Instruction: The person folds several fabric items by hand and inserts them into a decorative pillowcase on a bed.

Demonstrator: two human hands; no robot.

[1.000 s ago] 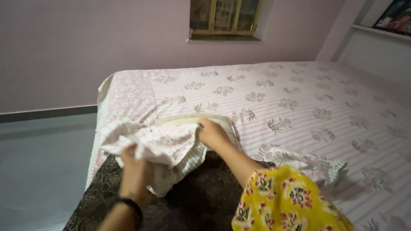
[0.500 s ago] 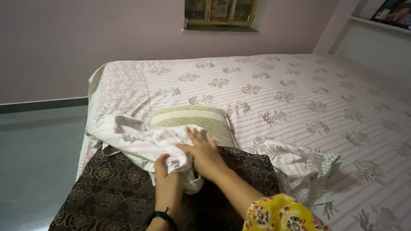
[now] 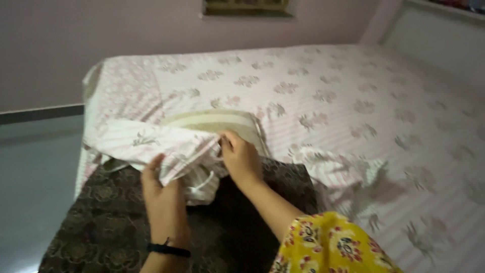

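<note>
- On the near-left corner of the bed, head view: both my hands are gripping a bunched-up white floral cloth.
- My left hand grips the lower fold of the cloth, fingers curled around it, thumb on top; black band on that wrist.
- My right hand pinches the cloth's edge at its right end, fingertips closed on the fabric; yellow floral sleeve covers that arm near the bottom of the frame.
- Hands are apart, each clamped on the cloth, with a stretch of fabric between them.
- Cloth is lifted slightly and hangs crumpled over a dark brown patterned cover, just in front of a beige striped pillow.
- Pillow lies on the bed's pink-striped floral sheet, touching the dark cover's far edge.
- More of the same pale floral fabric lies rumpled to the right of my right arm.
- Grey floor left of the bed, pinkish wall behind it.
- Frame is a bit motion-blurred; fine print on the cloth is hard to tell.
</note>
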